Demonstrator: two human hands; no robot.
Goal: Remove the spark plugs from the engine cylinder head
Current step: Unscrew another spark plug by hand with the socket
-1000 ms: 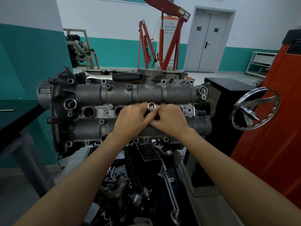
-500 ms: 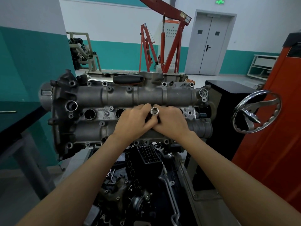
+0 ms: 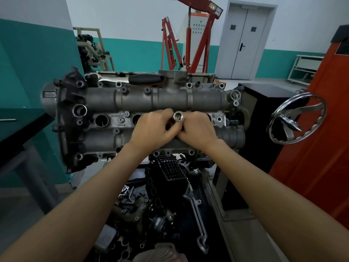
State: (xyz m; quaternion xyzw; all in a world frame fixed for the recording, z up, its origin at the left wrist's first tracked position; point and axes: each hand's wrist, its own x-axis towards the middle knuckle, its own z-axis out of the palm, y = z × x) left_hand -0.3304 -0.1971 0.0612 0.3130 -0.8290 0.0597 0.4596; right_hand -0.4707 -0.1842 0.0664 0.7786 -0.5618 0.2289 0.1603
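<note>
Grey cast-metal cylinder head [image 3: 136,103] lies rough and ribbed; at its centre, left hand [image 3: 151,129] and right hand [image 3: 198,129] pinch a shiny round socket [image 3: 178,116], fingers curled; spark plugs unseen.

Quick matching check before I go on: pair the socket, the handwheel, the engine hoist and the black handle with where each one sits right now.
Things:
1. socket
2. handwheel
3. engine hoist
4. black handle

Places:
A. on the floor behind the cylinder head
B. lying along the head's far edge
C. held between the left hand and right hand
D. right of the head, by the orange cabinet

Pairs: 1-C, 2-D, 3-A, 4-B
</note>
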